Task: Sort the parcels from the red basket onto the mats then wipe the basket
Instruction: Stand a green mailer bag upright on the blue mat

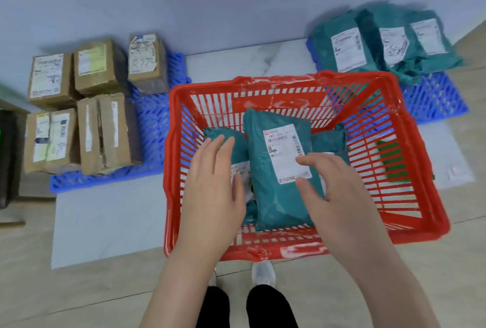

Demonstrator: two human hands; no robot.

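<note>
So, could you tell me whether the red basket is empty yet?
Not empty: at least three teal parcels lie inside the red basket.

Person, bare arms: left hand [213, 183] and right hand [334, 188], with forearms uncovered down to the frame's bottom edge. Plain black trousers [271, 306], both legs in view. Pale grey-white sneaker [263, 273] with a rounded toe on the right foot. The other shoe is mostly hidden behind the left forearm; only a pale sliver shows.

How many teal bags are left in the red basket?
3: a big bag in the middle, a second bag under the left hand, a third bag behind the right hand. More may lie hidden underneath.
</note>
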